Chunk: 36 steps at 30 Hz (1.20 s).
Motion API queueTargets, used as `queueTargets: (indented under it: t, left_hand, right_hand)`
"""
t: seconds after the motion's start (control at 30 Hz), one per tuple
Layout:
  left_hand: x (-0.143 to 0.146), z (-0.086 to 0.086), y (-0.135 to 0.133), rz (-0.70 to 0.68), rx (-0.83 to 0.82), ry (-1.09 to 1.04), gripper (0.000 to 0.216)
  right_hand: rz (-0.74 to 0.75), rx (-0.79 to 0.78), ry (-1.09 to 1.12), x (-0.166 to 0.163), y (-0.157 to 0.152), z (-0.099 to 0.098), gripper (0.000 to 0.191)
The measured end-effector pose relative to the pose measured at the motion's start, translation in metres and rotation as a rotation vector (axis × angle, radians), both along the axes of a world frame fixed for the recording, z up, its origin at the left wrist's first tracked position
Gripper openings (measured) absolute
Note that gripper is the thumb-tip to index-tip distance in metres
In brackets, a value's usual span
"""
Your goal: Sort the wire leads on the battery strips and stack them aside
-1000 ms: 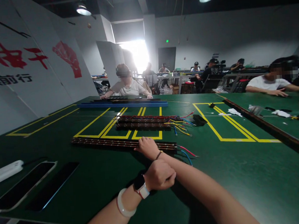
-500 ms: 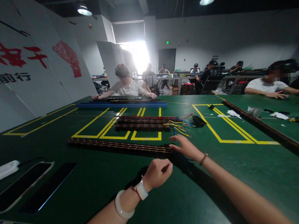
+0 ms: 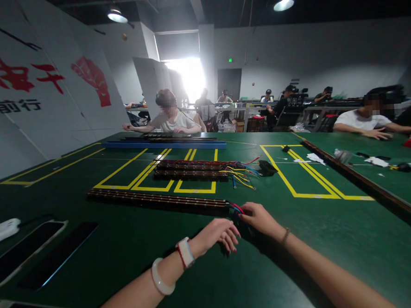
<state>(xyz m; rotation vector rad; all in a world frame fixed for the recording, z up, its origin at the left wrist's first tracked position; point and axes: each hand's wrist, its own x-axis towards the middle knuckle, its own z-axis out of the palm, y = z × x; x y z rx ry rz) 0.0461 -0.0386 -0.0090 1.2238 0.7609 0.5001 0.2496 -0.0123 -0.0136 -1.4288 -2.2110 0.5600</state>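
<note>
A long dark strip [image 3: 152, 200] with rows of small parts lies across the green table [image 3: 128, 251], red and blue wires [image 3: 237, 208] coming out of its right end. My right hand [image 3: 260, 217] rests on those wires, fingers curled over them. My left hand [image 3: 217, 234], with a watch and a pale bangle on the wrist, hovers just left of it, fingers loosely bent down toward the table, nothing visible in them.
More strips with coloured wires [image 3: 196, 169] lie further back inside yellow floor-tape rectangles. Two phones [image 3: 26, 251] and a white power bank [image 3: 3, 230] sit at the left. A person [image 3: 170, 121] works at a blue rail opposite; others sit at the right.
My right hand slid from the middle of the near strip to its right end, onto the wires. My left fist loosened and moved right, close to the right hand.
</note>
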Motion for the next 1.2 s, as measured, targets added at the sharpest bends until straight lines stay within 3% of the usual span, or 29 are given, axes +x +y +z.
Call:
queueTargets:
  t: [0.17,0.3,0.43,0.53,0.9,1.03,1.2]
  left_hand:
    - [0.014,-0.007,-0.002,0.027,-0.26,-0.116,0.053]
    - [0.024,-0.013,-0.002,0.076,-0.403,-0.288,0.052]
    - [0.028,-0.016,-0.001,0.267,-0.489,-0.45,0.036]
    - [0.027,-0.017,0.0,0.365,-0.516,-0.521,0.026]
    - [0.023,-0.015,0.004,0.397,-0.572,-0.471,0.02]
    - [0.021,-0.018,0.006,0.424,-0.564,-0.453,0.017]
    - [0.022,-0.018,0.004,0.425,-0.524,-0.414,0.017]
  right_hand:
    - [-0.038,0.183,-0.361,-0.022,-0.012,0.017,0.02]
    - [0.019,0.31,-0.576,-0.039,-0.017,0.022,0.012]
    - [0.054,0.416,-0.708,-0.047,-0.016,0.017,0.012]
    - [0.058,0.486,-0.752,-0.05,-0.018,0.01,0.014]
    - [0.039,0.629,-0.793,-0.06,-0.03,-0.006,0.017]
    - [0.075,0.621,-0.844,-0.063,-0.036,-0.007,0.02]
    - [0.127,0.511,-0.815,-0.058,-0.039,0.009,0.023]
